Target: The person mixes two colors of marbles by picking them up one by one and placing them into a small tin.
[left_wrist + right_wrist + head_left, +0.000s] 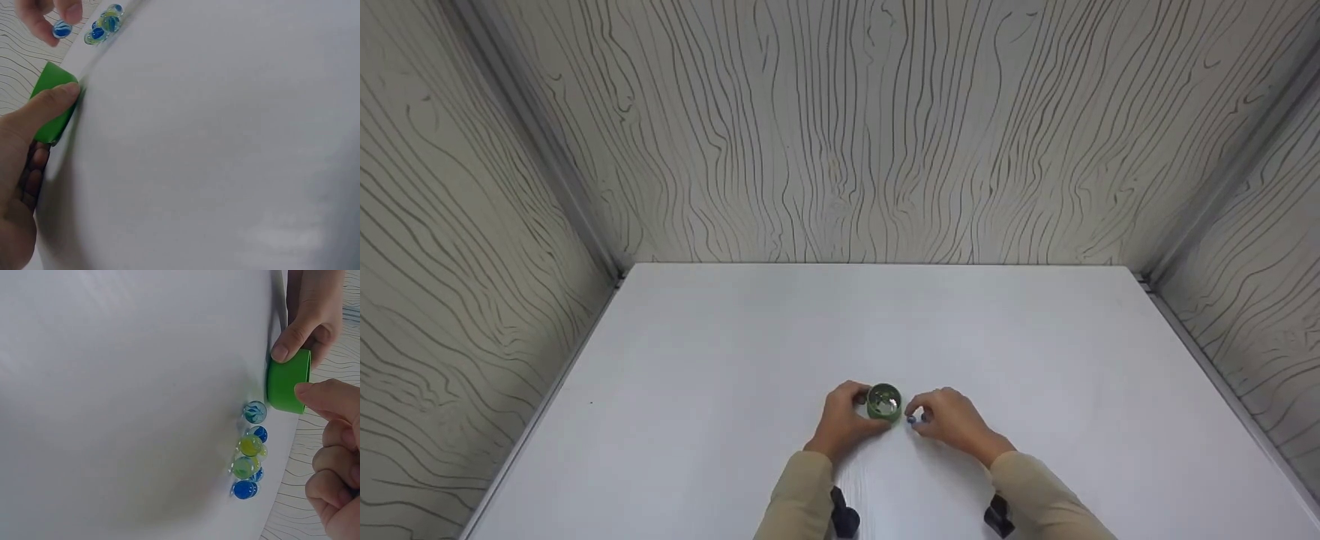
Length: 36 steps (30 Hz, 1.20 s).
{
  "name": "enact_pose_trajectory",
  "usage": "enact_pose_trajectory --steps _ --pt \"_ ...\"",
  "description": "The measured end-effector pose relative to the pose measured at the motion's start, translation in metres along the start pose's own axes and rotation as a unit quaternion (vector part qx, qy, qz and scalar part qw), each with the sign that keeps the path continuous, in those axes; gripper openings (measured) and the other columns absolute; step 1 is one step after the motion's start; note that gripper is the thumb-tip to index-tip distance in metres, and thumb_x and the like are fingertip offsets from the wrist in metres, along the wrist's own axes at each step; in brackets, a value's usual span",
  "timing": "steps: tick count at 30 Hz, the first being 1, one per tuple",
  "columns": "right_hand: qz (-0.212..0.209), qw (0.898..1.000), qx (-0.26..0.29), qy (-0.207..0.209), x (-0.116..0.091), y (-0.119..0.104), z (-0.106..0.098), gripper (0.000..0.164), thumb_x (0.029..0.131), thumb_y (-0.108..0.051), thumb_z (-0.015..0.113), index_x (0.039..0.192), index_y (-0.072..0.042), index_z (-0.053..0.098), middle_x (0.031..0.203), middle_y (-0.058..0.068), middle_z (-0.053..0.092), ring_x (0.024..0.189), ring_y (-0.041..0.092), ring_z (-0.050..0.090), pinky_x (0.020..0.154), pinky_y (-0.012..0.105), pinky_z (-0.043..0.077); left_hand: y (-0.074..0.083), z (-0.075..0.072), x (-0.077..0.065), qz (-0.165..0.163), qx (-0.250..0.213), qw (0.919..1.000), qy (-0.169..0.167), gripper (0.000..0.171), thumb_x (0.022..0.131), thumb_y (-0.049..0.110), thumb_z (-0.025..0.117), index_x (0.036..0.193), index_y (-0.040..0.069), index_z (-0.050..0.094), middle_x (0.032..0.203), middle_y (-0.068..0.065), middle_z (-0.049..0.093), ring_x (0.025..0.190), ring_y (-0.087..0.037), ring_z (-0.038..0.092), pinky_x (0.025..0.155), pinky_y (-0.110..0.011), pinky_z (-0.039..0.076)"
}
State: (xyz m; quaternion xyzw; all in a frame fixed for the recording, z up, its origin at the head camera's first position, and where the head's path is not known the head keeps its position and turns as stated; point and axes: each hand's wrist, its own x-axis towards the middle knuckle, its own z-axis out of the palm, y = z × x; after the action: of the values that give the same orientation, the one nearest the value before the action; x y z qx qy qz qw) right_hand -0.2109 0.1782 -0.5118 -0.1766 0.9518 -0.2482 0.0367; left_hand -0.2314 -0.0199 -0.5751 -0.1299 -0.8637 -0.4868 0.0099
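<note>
My left hand (844, 424) grips a small green cup (286, 387) from its left side, thumb along the near wall. The cup stands upright on the white table with its opening up, and shiny glints show inside it in the head view. My right hand (956, 421) is just right of the cup, pinching a blue-and-white swirled glass marble (62, 29) between thumb and fingertips. In the right wrist view my fingertip overlaps the cup's wall and the pinched marble is hidden. Several clear glass marbles (243, 467) with blue, yellow and green swirls lie clustered beside the cup, below my right hand.
The white tabletop (720, 337) spreads out around both hands. Wood-grain patterned panels (840, 135) rise at its back and on both sides. Dark wrist-worn devices (845, 516) sit at both sleeves.
</note>
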Motion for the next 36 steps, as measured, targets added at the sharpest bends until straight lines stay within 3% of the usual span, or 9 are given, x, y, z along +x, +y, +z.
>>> enact_pose_trajectory --steps 10,20,31,36 --pt "-0.030 0.999 0.001 0.010 0.003 -0.002 -0.002 0.016 0.076 -0.006 0.073 0.091 -0.010 0.075 0.065 -0.004 0.058 0.059 0.002 0.039 0.053 0.017 0.032 0.004 0.000 -0.002 -0.039 -0.025 0.9989 -0.002 0.049 0.068 0.019 0.085 0.111 0.008 0.064 0.108 -0.003 0.066 0.104 -0.016 0.061 0.098 -0.036 0.050" --pt "-0.041 0.999 -0.005 0.013 0.006 -0.006 -0.002 0.015 0.076 -0.008 0.073 0.091 -0.010 0.075 0.060 -0.003 0.058 0.058 0.001 0.039 0.054 0.018 0.031 -0.001 0.002 -0.002 -0.025 -0.026 0.9993 0.003 0.048 0.068 0.021 0.085 0.110 0.006 0.064 0.106 -0.003 0.067 0.102 -0.016 0.062 0.094 -0.032 0.051" --pt "-0.026 1.000 -0.001 0.006 0.009 -0.007 -0.002 0.012 0.078 -0.009 0.074 0.089 -0.012 0.075 0.063 -0.005 0.055 0.059 0.004 0.039 0.052 0.018 0.031 0.000 0.002 0.000 -0.023 -0.033 0.9992 -0.002 0.047 0.069 0.021 0.084 0.110 0.006 0.065 0.104 -0.003 0.067 0.099 -0.014 0.061 0.092 -0.029 0.051" --pt "-0.029 0.999 -0.006 0.012 0.012 -0.006 -0.001 0.013 0.077 -0.008 0.073 0.089 -0.012 0.075 0.063 -0.004 0.054 0.060 0.004 0.037 0.053 0.018 0.030 0.000 0.001 0.000 -0.021 -0.007 0.9997 -0.003 0.049 0.070 0.021 0.084 0.112 0.006 0.064 0.105 -0.004 0.067 0.100 -0.016 0.061 0.093 -0.032 0.052"
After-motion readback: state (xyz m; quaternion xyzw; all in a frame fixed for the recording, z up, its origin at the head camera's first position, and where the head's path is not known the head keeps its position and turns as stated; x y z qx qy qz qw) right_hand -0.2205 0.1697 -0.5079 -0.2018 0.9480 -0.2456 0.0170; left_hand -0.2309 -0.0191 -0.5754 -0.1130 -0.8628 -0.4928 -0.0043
